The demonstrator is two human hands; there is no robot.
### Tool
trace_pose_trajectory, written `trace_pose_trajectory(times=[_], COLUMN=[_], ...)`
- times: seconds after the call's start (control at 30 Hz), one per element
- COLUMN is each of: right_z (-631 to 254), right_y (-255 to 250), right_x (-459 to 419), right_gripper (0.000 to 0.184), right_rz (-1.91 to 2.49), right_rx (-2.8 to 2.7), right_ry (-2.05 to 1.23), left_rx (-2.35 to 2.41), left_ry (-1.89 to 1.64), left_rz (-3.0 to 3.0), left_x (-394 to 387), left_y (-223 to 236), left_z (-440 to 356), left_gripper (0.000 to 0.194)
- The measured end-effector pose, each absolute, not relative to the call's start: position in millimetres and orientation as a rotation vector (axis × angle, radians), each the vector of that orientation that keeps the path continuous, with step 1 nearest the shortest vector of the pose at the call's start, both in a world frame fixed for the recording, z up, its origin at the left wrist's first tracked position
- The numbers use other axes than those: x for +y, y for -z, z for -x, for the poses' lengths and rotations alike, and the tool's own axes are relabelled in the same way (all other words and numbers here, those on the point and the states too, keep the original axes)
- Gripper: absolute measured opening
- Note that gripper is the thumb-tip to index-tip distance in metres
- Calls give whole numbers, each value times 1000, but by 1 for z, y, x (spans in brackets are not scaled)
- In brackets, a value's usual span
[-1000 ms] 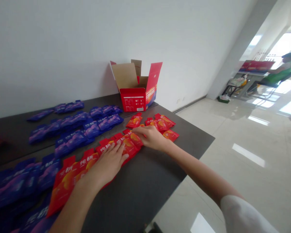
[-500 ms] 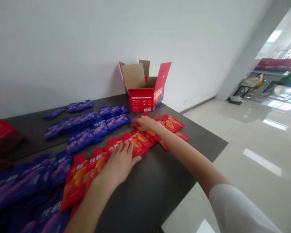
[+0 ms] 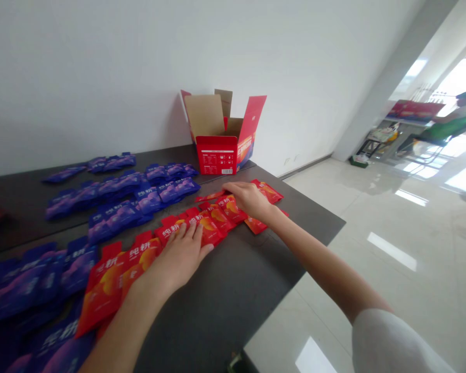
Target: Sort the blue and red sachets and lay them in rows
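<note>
Here's the left hand (image 3: 178,259) lying flat, grip released, on glossy red foil sachets (image 3: 207,230), strung in an overlapping row out from just below the open red carton (image 3: 217,155). The right hand (image 3: 248,201), fingers stretched, grip loose, presses the row's end nearest the carton. Purple sachets (image 3: 147,199) crowd left of the carton; bare dark surface (image 3: 233,290) runs open to the edge in front of it.

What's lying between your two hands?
In the head view, red packets lie between the left hand and the right hand.
</note>
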State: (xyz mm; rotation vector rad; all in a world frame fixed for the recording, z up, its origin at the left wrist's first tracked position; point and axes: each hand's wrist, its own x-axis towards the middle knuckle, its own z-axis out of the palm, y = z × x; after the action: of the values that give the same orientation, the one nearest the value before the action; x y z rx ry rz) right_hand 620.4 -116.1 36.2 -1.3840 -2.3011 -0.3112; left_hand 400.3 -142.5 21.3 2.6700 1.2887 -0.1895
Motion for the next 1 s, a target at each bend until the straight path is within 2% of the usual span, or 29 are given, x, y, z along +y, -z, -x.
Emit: trace_pose_trajectory(times=[0.17, 0.33, 0.57, 0.8, 0.9, 1.0], right_z=[-616, -612, -608, -603, -603, -605], right_y=[-8, 11, 15, 12, 13, 15], right_x=[-152, -162, -166, -173, -172, -170], right_gripper=[31, 29, 31, 31, 30, 26], right_rz=[1051, 1096, 1099, 1215, 1225, 1181], right_rx=[-2402, -2472, -2626, -2648, -2656, -2677], right_ry=[549, 709, 692, 735, 683, 525], left_rx=[1348, 1333, 1355, 1411, 1384, 1253], left_ry=[272, 213, 150, 50, -65, -23], left_rz=[-2619, -2609, -2493, -2643, -2677, -2647], left_x=[-143, -139, -135, -128, -124, -116], left_y=[-23, -17, -21, -17, -19, -17], left_z=[-400, -396, -394, -397, -411, -426], left_gripper=[65, 66, 68, 60, 64, 70])
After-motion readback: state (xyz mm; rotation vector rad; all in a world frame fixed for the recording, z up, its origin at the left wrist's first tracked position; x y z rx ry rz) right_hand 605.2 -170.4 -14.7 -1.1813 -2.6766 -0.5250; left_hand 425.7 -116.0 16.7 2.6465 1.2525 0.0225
